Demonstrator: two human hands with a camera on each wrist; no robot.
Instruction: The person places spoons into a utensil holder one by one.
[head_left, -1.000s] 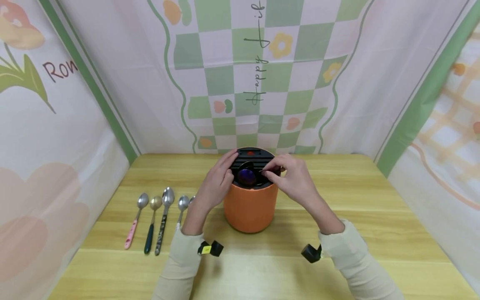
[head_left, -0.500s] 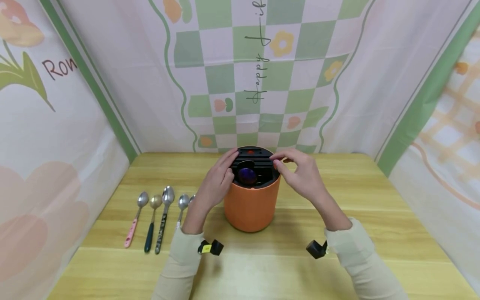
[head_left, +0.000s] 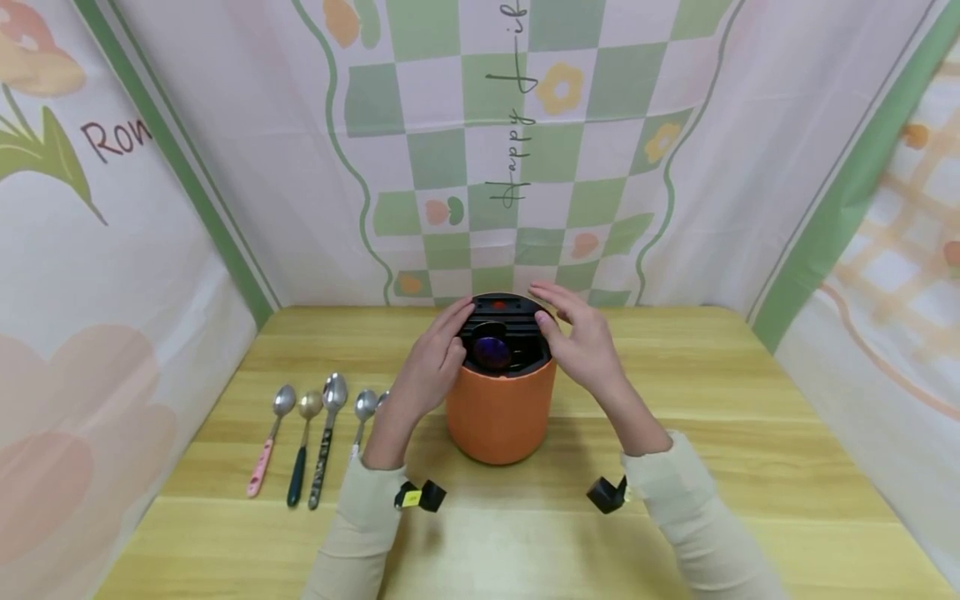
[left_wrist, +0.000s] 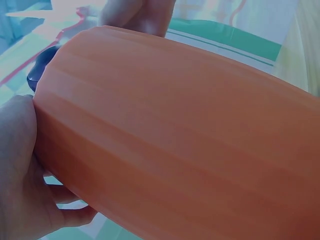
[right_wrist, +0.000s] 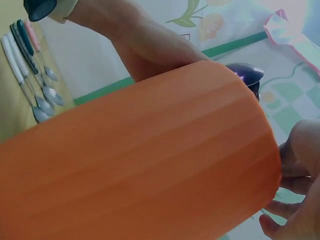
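Since the earlier frame, I record that the right hand (head_left: 583,340) has given up its pinch at the orange container (head_left: 500,417) and now stands with fingers extended and thumb spread apart, at the right rim; I cannot tell how firmly it touches. The left hand (head_left: 427,362) remains at the left rim, fingers lying fairly straight against it, thumb toward the near side. The container stands upright at the middle of the far half of the table, a black insert (head_left: 510,321) and a dark round disc (head_left: 492,352) in its mouth.

Surface: table (head_left: 735,400) of pale yellow wood grain; spoons (head_left: 325,442) lie in a row on its left side.

Room: printed cloth (head_left: 517,125) hangs behind, green-and-white checks, flowers, vertical lettering; green-banded side panels (head_left: 157,333) flank the table.
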